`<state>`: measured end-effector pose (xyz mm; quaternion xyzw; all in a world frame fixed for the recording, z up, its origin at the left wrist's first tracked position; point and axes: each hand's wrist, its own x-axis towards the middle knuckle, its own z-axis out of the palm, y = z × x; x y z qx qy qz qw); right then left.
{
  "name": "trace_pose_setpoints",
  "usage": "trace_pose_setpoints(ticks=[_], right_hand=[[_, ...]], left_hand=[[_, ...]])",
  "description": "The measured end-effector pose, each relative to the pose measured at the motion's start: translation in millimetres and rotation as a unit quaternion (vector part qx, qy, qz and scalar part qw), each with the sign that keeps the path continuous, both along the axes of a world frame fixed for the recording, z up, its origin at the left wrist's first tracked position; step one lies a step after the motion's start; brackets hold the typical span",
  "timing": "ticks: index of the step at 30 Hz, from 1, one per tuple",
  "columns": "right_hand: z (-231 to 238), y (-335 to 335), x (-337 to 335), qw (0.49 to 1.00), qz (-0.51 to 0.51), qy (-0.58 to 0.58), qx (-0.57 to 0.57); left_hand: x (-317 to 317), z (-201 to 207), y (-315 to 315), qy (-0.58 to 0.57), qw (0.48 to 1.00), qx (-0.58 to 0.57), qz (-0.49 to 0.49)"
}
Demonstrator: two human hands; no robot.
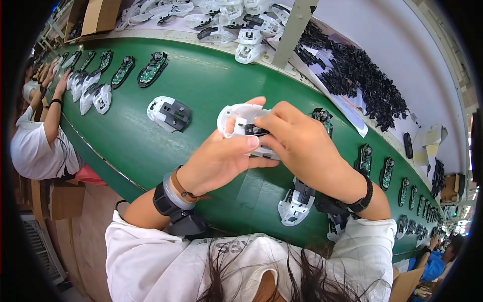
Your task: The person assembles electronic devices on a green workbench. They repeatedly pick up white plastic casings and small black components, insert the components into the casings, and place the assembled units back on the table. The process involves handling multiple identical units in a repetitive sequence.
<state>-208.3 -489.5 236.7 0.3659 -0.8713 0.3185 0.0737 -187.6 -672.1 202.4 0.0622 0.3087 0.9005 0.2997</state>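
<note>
Above the green bench, my left hand [214, 158] cradles a white computer mouse shell [232, 111], its hollow inside facing up. My right hand [309, 143] is closed at the fingertips on a small black plastic part [255, 130] inside that shell. The fingers partly hide this part, so I cannot tell whether it is seated. A white-and-black mouse top cover [168, 114] lies on the bench left of my hands. Below my right hand, close to my body, rests another white-and-black mouse cover [296, 205].
A shelf behind the green bench [201, 70] bears piled white shells [249, 38] and a heap of small black parts [357, 75]. Mouse bases with green circuit boards [152, 69] line the bench on both sides. A metal post [294, 32] rises behind. Co-workers sit at left and far right.
</note>
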Motion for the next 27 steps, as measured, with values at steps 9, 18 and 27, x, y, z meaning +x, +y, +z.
trace_pose_setpoints(ticks=[9, 18, 27], right_hand=[[-11, -9, 1, 0.998, 0.013, 0.055, -0.035], [-14, -11, 9, 0.983, 0.021, 0.18, -0.009], [-21, -15, 9, 0.979, 0.0, 0.203, 0.008]], left_hand=[[1, -5, -1, 0.034, 0.99, -0.084, 0.105], [1, -9, -2, 0.139, 0.959, -0.174, 0.175], [5, -4, -2, 0.117, 0.955, -0.191, 0.195]])
